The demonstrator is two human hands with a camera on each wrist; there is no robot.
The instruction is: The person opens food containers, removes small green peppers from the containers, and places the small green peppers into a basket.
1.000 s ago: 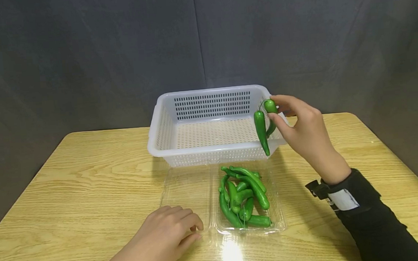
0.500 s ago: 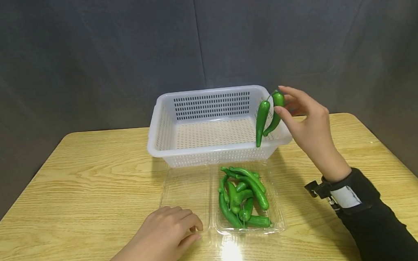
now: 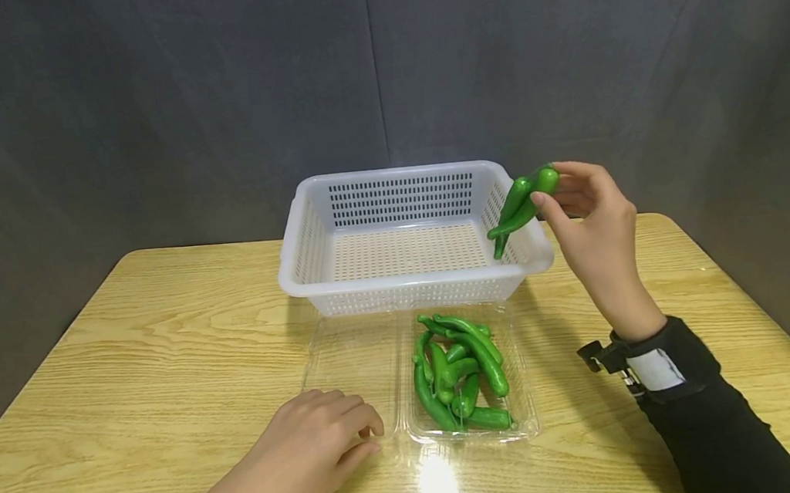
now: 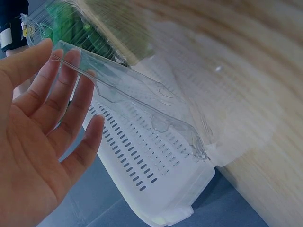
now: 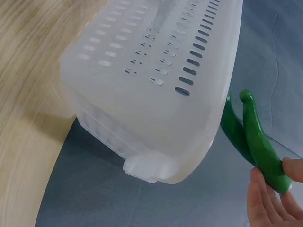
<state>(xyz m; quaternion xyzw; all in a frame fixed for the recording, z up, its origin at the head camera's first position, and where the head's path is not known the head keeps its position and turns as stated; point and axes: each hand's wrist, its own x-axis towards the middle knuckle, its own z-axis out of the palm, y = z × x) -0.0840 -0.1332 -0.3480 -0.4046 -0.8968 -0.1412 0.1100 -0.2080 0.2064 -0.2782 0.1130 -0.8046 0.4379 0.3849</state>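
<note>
My right hand [image 3: 601, 211] pinches a green chili pepper [image 3: 530, 206] near its stem end, above the right end of a white perforated basket [image 3: 412, 281]. A second green chili [image 5: 235, 130] hangs close behind it; the right wrist view shows both beside the basket's rim. My left hand [image 3: 313, 446] lies low at the front, fingers loosely bent, by the lid half [image 3: 351, 358] of a clear plastic clamshell box. In the left wrist view its fingers [image 4: 71, 113] are at the lid's edge; whether they touch it I cannot tell. Several green chilies [image 3: 476, 352] lie in the clamshell's other half [image 3: 523, 391].
The basket stands at the back of a wooden table [image 3: 167, 357], its inside showing no chilies. Just in front of it lies the opened clamshell. A dark grey cloth [image 3: 216, 98] hangs behind the table.
My right hand has moved to the right and slightly up with the two chilies, which have swung from hanging down to slanting and crossing. My left hand has stayed in place.
</note>
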